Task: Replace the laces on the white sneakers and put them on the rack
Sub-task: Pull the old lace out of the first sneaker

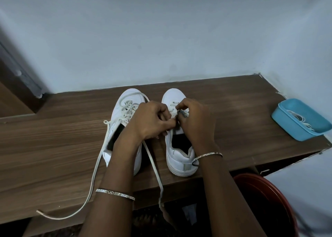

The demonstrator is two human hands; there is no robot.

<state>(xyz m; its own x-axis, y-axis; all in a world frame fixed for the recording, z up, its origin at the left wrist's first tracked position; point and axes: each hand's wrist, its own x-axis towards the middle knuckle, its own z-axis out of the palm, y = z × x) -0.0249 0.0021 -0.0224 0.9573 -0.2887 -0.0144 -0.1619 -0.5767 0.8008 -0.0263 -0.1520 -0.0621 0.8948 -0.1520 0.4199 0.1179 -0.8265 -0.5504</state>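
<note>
As the left hand (152,119) and right hand (196,118) pinch the lace (173,113) on the right sneaker (179,158), a loose lace (153,164) trails just left. Forearms could snag it.

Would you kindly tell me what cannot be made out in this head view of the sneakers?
1. Eyelets of the right sneaker: head view, covered by the left hand and right hand, whose fingers pinch its lace.
2. Inner side of the left sneaker: head view, behind the left forearm.
3. Contents of the blue tray: head view, white strands too small to tell apart.
4. The red round object: head view, cut off by the right arm and lower edge.
</note>
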